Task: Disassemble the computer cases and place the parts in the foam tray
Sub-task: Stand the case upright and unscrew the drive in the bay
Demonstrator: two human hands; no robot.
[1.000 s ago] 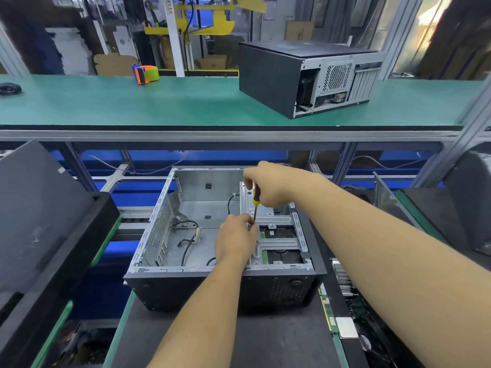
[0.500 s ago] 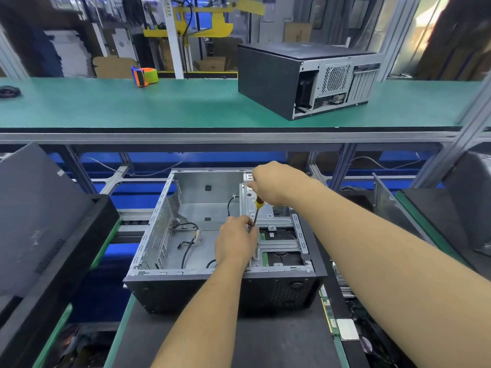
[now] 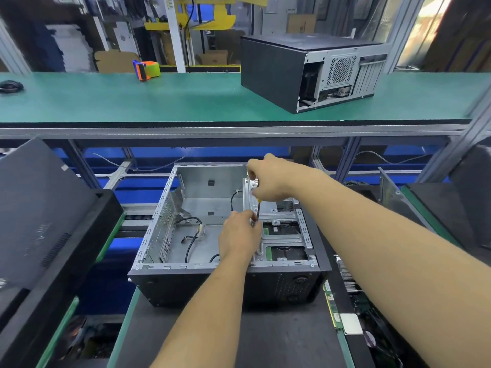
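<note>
The open case (image 3: 228, 235) lies on its side on the dark bench (image 3: 239, 338) right under my view, its black front panel facing me and the bare metal interior showing. All places below are told from this case.

Inside its right half sits the drive cage (image 3: 281, 229), a silver bracket over green-edged boards. My right hand (image 3: 268, 181) is over the cage's far left corner, fingers closed around the top of a screwdriver (image 3: 257, 209) that stands nearly upright, tip down at the cage's left edge. My left hand (image 3: 239, 235) is curled at that same edge, fingertips pinched around the shaft near the tip; I cannot tell whether they also touch a screw.

Loose black cables (image 3: 191, 243) lie on the case floor in its left half.

Beyond the case, on the green shelf (image 3: 132, 102) above it, stands a second case (image 3: 305, 73), closed, rear panel turned to the right. Far left on that shelf is an orange tape dispenser (image 3: 146, 69).
</note>
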